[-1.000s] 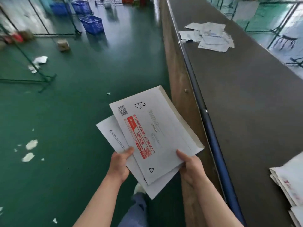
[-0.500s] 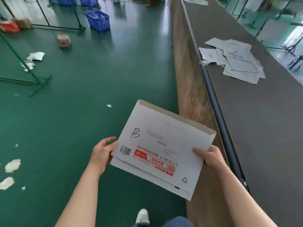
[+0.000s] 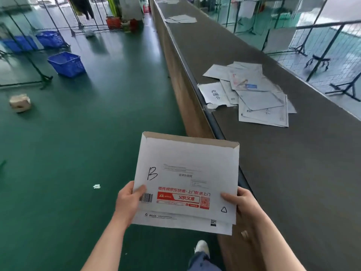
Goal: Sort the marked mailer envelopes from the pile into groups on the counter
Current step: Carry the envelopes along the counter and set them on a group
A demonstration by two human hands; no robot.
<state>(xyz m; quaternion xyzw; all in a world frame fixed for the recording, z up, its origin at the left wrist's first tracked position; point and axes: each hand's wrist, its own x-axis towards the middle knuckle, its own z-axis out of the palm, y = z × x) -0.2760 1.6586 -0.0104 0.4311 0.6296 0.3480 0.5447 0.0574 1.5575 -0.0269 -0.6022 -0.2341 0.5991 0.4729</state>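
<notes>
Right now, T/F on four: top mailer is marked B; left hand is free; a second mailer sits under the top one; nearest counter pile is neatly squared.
1. The top mailer is marked B. True.
2. The left hand is free. False: it grips the mailers' left edge, and the right hand grips the right edge.
3. A second mailer sits under the top one. True: its lower edge shows below.
4. The nearest pile on the counter is neatly squared. False: its envelopes lie fanned and askew.
</notes>
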